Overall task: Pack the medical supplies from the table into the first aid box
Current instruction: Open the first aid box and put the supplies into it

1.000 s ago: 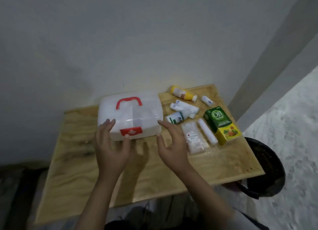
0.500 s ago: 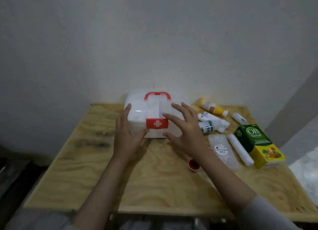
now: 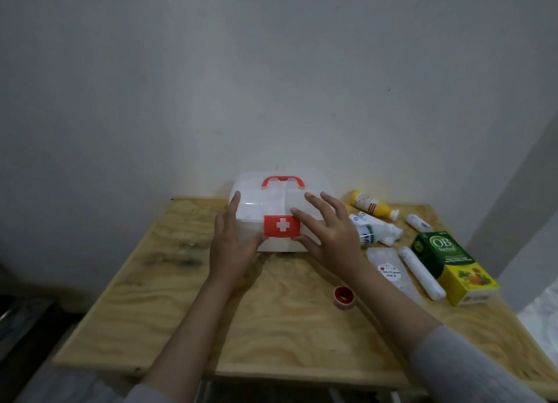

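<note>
On the plywood worktop (image 3: pixel 151 297) below a grey wall, the closed first aid box (image 3: pixel 271 215) sits mid-frame, left hand (image 3: pixel 232 245) and right hand (image 3: pixel 329 236) spread against its front, supplies (image 3: pixel 422 251) at right still unpacked

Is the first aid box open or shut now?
Shut. The lid of the box sits flat on its base and the red latch lies down over the front.

Read "OB herbal" in white on the green top of the green-and-yellow carton (image 3: pixel 447 263). Made out a white cross on the red latch plate (image 3: pixel 282 226) of the first aid box (image 3: pixel 271 209). Found small print on the round sticker of the clear flat packet (image 3: pixel 391 271), too blurred to read. Same for the yellow bottle (image 3: pixel 370 205) label.
</note>
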Motion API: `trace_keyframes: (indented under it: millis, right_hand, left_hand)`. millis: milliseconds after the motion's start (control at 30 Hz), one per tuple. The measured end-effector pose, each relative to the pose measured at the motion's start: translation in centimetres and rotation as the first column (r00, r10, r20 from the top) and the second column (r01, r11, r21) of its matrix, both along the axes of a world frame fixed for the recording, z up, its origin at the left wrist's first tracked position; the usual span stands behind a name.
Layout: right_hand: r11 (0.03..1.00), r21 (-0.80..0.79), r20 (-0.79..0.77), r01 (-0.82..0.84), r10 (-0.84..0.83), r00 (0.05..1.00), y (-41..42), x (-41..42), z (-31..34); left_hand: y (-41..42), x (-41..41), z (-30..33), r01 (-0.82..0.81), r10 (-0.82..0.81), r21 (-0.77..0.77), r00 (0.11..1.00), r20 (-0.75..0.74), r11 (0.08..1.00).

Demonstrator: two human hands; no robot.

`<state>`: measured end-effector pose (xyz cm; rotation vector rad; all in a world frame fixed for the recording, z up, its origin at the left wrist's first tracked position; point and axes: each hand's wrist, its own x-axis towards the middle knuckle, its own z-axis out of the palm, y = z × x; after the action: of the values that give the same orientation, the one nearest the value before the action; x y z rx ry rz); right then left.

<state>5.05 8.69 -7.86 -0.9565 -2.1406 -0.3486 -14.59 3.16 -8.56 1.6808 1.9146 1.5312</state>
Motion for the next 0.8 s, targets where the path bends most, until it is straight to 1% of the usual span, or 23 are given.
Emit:
trace_keyframes:
  millis: [67,167,333,433,533,633,800]
  right_hand:
    - [1.0,0.016,-0.04,-0.01,0.011,0.999,0.1,0.0,0.2]
    - [1.0,0.015,-0.16,-0.008,0.011,0.987,0.2,-0.5,0.9]
    - [0.996,-0.067,-0.341,-0.054,0.028,0.94,0.6,-1.4,1.4]
    - [0.992,-0.113,-0.378,-0.057,0.01,0.926,1.0,-1.6,1.5]
    - [0.991,-0.109,-0.449,-0.078,0.021,0.893,1.3,-1.9,2.6]
    - [0.99,-0.094,-0.541,-0.102,0.035,0.84,2.0,-2.2,5.0]
    - [0.989,-0.119,-0.603,-0.09,0.0,0.798,4.6,-2.9,9.2]
  left_hand:
    - [0.0,0.1,-0.1,-0.007,0.007,-0.005,1.0,-0.018,1.0]
    - [0.0,0.3,0.1,-0.027,0.027,-0.03,1.0,0.006,0.999]
    - [-0.1,0.9,1.0,-0.041,0.047,-0.063,0.995,0.09,0.997]
    - [0.1,1.8,1.7,-0.082,0.092,-0.082,0.986,0.136,0.993]
    - [0.5,2.5,2.1,-0.122,0.137,-0.088,0.971,0.194,0.989]
    - [0.7,2.7,2.3,-0.113,0.137,-0.112,0.963,0.234,0.987]
    - [0.9,2.2,2.0,-0.117,0.147,-0.127,0.953,0.264,0.985]
